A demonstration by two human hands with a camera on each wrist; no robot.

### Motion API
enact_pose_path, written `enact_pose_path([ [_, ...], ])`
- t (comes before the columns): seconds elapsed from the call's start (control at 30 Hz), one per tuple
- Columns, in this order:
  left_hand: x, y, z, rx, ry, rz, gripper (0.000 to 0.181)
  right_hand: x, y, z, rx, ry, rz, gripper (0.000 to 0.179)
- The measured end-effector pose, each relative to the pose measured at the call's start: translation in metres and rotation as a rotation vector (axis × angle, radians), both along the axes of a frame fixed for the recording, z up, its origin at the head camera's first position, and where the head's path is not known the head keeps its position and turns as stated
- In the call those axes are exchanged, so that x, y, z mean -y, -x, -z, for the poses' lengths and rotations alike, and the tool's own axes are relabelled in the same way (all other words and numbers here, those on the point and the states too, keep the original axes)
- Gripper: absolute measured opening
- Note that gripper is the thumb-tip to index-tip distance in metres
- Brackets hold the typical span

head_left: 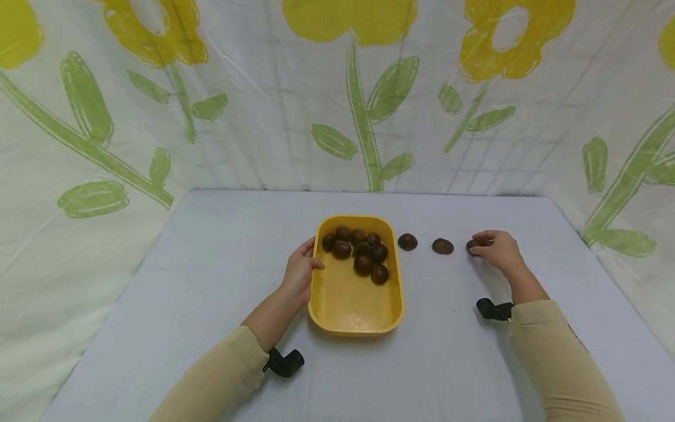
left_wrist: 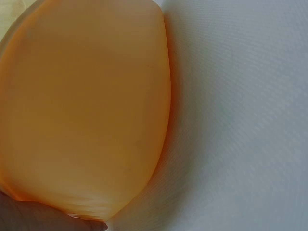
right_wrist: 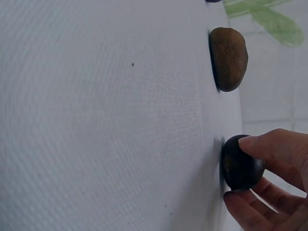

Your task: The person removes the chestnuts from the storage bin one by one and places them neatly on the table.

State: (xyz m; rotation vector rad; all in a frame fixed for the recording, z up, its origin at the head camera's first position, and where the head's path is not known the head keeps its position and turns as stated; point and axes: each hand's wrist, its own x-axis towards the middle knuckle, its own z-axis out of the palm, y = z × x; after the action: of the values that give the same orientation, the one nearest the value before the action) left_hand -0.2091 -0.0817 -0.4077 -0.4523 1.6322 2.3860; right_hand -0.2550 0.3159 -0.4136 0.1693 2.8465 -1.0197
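Note:
My left hand [head_left: 299, 275] grips the left side of a yellow plastic tray [head_left: 354, 316], thumb over the rim and fingers along the outside. The tray's outer wall fills much of the left wrist view. Several glossy dark brown chestnuts [head_left: 362, 265] lie together in its far half. On the right, my right hand [head_left: 498, 249] pinches a dark chestnut [right_wrist: 242, 163] between thumb and fingers, right at the white tabletop. Two more chestnuts lie between it and the tray: a lighter brown one [head_left: 442, 246] and a rounder one [head_left: 408, 242], making a row.
The white-covered table [head_left: 221, 234] ends at a curtain [head_left: 253, 117] printed with yellow flowers and green leaves, which also hangs along both sides. A black wrist-worn device [head_left: 285, 363] juts out below the left sleeve, and another black device [head_left: 493, 309] sits at the right wrist.

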Motion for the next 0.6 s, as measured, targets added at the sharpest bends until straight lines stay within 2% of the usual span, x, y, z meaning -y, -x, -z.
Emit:
enact_pose_path([
  [0.47,0.0010,0.0000,-0.0002,0.007,0.009,-0.002,0.073,0.0025,-0.0009,-0.0002,0.004,-0.003,-0.020,0.045],
  [0.6,0.0007,-0.0002,-0.0003,0.004,-0.009,-0.003,0.074,0.0032,-0.0013,-0.0035,-0.007,-0.036,-0.015,0.046],
])
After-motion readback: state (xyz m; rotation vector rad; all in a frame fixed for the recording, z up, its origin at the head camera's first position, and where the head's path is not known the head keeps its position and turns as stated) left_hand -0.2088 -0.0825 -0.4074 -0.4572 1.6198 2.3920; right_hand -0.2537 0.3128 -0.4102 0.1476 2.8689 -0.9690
